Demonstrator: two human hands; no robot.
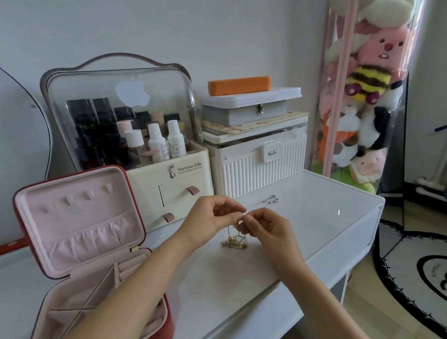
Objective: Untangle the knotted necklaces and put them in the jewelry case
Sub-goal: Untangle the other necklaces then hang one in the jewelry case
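A person's two bare hands meet above a white table (311, 232), just below the middle of the view. The left hand (212, 219) comes in from seven o'clock and the right hand (268, 228) from five o'clock. Both pinch a thin chain between thumb and fingertips, with their fingertips almost touching. From that pinch the chain hangs down to a small knotted heap of gold and silver necklaces (234, 242) lying on the table right under the hands. Another silver necklace (267, 202) lies stretched out on the table just beyond the hands, toward one o'clock.

At eight o'clock from the hands a red jewelry case (92, 254) sits open on the table, its pink-lined lid standing upright and its pink compartments partly hidden by the left forearm. Behind, against the wall, stand a clear-domed cosmetics box (127, 127) at eleven o'clock and a cream ribbed storage box (258, 165) at twelve o'clock, which carries stacked flat boxes.
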